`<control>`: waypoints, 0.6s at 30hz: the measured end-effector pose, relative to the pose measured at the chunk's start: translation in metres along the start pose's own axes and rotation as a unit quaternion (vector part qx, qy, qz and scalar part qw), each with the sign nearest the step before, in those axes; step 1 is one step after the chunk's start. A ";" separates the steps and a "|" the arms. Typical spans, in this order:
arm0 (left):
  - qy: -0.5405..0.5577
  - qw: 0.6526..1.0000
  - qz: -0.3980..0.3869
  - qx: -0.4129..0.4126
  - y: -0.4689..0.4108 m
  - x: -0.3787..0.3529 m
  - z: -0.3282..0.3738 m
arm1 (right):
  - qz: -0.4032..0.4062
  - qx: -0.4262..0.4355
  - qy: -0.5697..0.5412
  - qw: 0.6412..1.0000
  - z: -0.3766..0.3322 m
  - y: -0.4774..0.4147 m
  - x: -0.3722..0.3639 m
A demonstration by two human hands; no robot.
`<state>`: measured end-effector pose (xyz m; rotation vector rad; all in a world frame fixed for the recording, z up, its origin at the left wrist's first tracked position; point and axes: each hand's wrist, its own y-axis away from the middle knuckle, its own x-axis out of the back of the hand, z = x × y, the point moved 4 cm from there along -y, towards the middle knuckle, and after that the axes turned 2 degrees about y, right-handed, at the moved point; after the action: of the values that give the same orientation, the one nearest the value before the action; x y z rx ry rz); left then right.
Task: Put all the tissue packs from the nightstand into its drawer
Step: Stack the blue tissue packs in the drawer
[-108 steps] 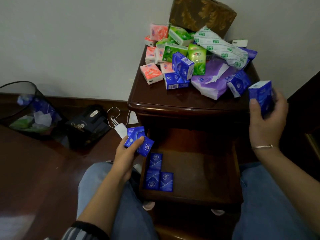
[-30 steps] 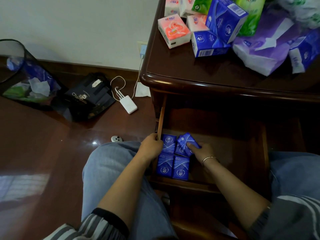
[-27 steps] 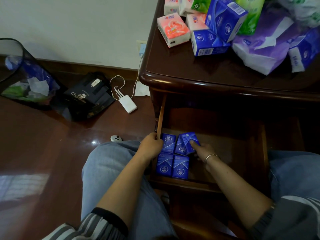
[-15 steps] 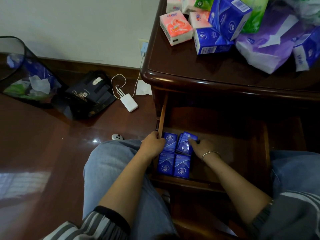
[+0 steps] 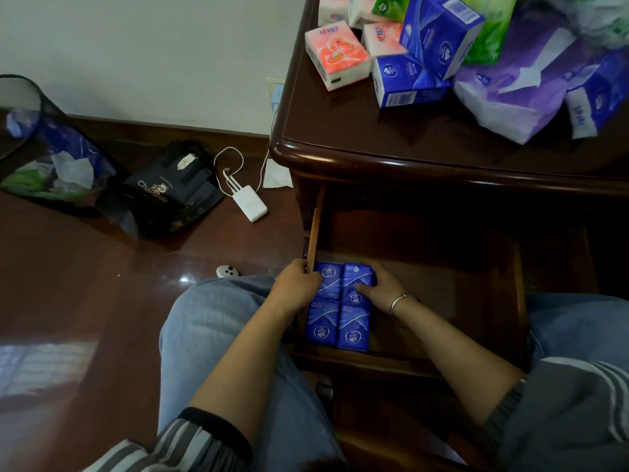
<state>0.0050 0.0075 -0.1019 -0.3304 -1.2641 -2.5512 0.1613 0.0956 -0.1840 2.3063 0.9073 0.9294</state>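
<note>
The nightstand (image 5: 357,131) carries a pile of tissue packs: a pink pack (image 5: 337,54), two blue boxes (image 5: 408,80), a green pack (image 5: 490,32) and a large purple pack (image 5: 517,86). Below it the drawer (image 5: 374,361) stands pulled out. Several flat blue packs (image 5: 323,323) lie in a square at its front left. My left hand (image 5: 299,287) grips the drawer's left wall, its fingers against the back left pack (image 5: 330,281). My right hand (image 5: 381,287) holds the back right blue pack (image 5: 355,274), thumb on top and fingers round its far edge.
On the floor to the left are a mesh waste bin (image 5: 34,148), a black bag (image 5: 170,192), a white power bank (image 5: 250,207) on its cable and a small white object (image 5: 227,271). My knees flank the drawer. The drawer's right part shows bare wood.
My right hand has laid the tilted blue pack flat beside the back left one. My left hand has stayed at the drawer's wall. Earlier, both hands held blue packs above the drawer.
</note>
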 end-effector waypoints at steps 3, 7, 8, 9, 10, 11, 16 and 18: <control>-0.004 1.000 0.004 -0.001 -0.001 0.000 -0.001 | 0.063 0.042 0.073 0.994 -0.005 0.005 0.004; -0.004 1.000 0.007 -0.001 -0.002 0.001 -0.002 | 0.086 0.080 0.044 0.992 -0.019 0.008 0.010; -0.001 1.000 0.007 -0.001 -0.003 0.001 -0.003 | 0.080 0.082 0.023 0.993 -0.023 0.007 0.012; 0.003 1.000 0.006 -0.001 -0.003 0.001 -0.003 | 0.075 0.083 0.011 0.994 -0.028 0.005 0.013; 0.006 1.000 0.005 -0.001 -0.003 0.000 -0.003 | 0.070 0.084 0.004 0.994 -0.033 0.002 0.013; 0.008 1.000 0.004 -0.001 -0.003 0.000 -0.003 | 0.064 0.084 0.000 0.994 -0.038 -0.002 0.011; 0.013 1.000 0.000 -0.001 -0.004 0.001 -0.004 | 0.030 0.088 0.178 0.980 -0.052 -0.015 -0.010; 0.004 1.000 0.000 -0.004 -0.004 0.000 -0.004 | 0.018 0.088 0.246 0.965 -0.046 -0.015 -0.014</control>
<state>0.0030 0.0066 -0.1077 -0.3203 -1.2513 -2.5557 0.1136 0.1039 -0.1703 2.2787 1.1874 1.5352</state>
